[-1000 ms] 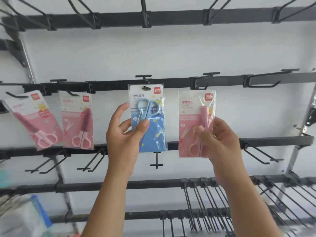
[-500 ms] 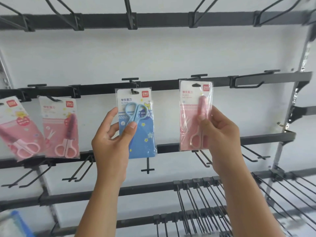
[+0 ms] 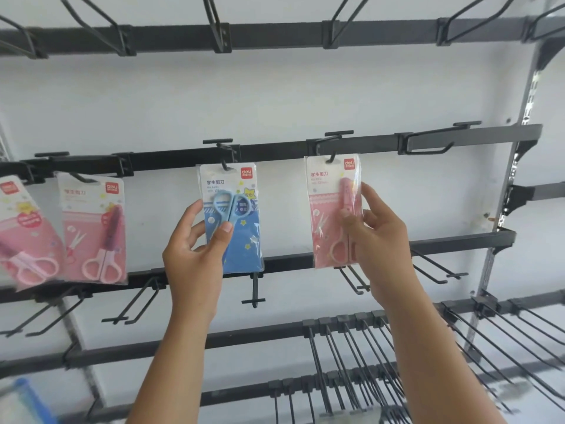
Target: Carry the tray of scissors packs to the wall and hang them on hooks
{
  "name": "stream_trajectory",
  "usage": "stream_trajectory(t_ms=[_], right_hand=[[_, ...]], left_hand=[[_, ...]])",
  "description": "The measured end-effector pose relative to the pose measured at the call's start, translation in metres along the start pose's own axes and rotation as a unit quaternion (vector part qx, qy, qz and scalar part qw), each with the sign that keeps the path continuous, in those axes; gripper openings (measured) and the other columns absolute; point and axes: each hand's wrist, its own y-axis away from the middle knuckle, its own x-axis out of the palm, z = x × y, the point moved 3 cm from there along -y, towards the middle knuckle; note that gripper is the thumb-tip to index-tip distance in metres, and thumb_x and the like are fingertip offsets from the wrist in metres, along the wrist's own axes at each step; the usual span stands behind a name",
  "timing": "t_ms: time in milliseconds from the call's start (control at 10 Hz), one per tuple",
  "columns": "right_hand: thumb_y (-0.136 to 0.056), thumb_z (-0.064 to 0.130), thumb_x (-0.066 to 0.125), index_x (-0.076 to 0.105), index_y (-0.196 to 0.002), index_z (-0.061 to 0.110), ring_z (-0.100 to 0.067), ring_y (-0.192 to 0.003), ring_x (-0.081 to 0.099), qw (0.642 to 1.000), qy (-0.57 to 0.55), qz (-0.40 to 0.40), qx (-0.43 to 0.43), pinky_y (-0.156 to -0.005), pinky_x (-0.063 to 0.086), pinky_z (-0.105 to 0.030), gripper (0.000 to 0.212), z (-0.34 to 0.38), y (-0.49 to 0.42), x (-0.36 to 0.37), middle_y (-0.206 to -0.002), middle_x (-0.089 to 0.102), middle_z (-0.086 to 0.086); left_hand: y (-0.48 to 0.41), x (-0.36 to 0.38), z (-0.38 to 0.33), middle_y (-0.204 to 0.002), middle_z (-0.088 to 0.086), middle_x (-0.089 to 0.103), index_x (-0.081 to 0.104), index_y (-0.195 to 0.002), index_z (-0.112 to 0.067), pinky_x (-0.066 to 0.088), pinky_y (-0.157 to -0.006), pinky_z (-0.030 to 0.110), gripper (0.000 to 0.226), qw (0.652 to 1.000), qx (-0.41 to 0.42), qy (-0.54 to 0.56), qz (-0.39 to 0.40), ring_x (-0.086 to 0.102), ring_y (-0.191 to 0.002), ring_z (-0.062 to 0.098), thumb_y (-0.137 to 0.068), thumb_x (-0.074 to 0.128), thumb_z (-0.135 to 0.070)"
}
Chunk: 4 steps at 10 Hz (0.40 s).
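Observation:
A blue scissors pack point(image 3: 241, 240) hangs from a black hook point(image 3: 224, 165) on the middle rail, and my left hand point(image 3: 195, 255) pinches its lower left part between thumb and fingers. A pink scissors pack point(image 3: 328, 209) sits with its top hole on the neighbouring hook point(image 3: 330, 159); my right hand point(image 3: 376, 237) grips its right side. Two more pink packs hang at the left, one point(image 3: 91, 228) straight and one point(image 3: 21, 234) tilted at the frame edge. The tray is mostly out of view.
Black rails cross the white wall point(image 3: 275, 96) with several bare hooks above point(image 3: 217, 29), to the right point(image 3: 428, 142) and below point(image 3: 440, 270). Long wire pegs point(image 3: 351, 356) crowd the lower right. A steel upright point(image 3: 519, 148) stands at the right. Something blue and blurred point(image 3: 27, 399) shows bottom left.
My right hand has lifted the pink pack so its hole is on the hook. The left hand has stayed on the blue pack. The view has shifted to the right.

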Motion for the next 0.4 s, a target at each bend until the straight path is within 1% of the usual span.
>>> stream_trajectory(t_ms=[100, 200, 300, 400], right_hand=[[-0.098, 0.017, 0.064, 0.064, -0.113, 0.055, -0.017, -0.079, 0.078, 1.000, 0.012, 0.006, -0.011, -0.072, 0.065, -0.044, 0.041, 0.003, -0.001, -0.002, -0.093, 0.077, -0.006], [-0.100, 0.017, 0.061, 0.067, -0.125, 0.035, -0.022, -0.079, 0.078, 0.999, -0.003, 0.031, -0.009, -0.065, 0.065, -0.039, 0.031, 0.003, 0.001, -0.006, -0.099, 0.076, -0.013], [-0.098, 0.022, 0.063, 0.059, -0.138, 0.028, -0.020, -0.096, 0.076, 0.999, 0.021, 0.021, 0.015, -0.067, 0.060, -0.030, 0.041, 0.002, 0.004, -0.012, -0.112, 0.075, 0.001], [-0.096, 0.028, 0.064, 0.054, -0.142, 0.032, -0.007, -0.109, 0.065, 0.998, 0.058, -0.020, -0.002, -0.079, 0.053, -0.026, 0.047, 0.000, 0.006, -0.024, -0.124, 0.065, 0.014]], left_hand=[[0.002, 0.001, 0.000, -0.113, -0.002, 0.074, 0.059, -0.133, -0.028, 0.060, -0.076, 0.035, 0.050, 1.000, 0.002, -0.006, -0.002, 0.072, -0.075, -0.002, -0.087, 0.075, -0.020], [0.007, 0.000, 0.000, -0.112, -0.007, 0.072, 0.061, -0.127, -0.028, 0.057, -0.067, 0.027, 0.040, 1.000, 0.008, -0.010, -0.008, 0.071, -0.073, -0.008, -0.089, 0.072, -0.018], [0.014, -0.003, 0.001, -0.114, -0.008, 0.072, 0.063, -0.122, -0.029, 0.060, -0.073, 0.035, 0.034, 0.999, 0.008, -0.030, -0.015, 0.070, -0.077, -0.008, -0.090, 0.072, -0.020], [0.022, -0.008, 0.000, -0.117, -0.009, 0.071, 0.064, -0.121, -0.028, 0.059, -0.087, 0.046, 0.033, 0.998, 0.007, -0.044, -0.033, 0.071, -0.084, -0.004, -0.090, 0.072, -0.022]])
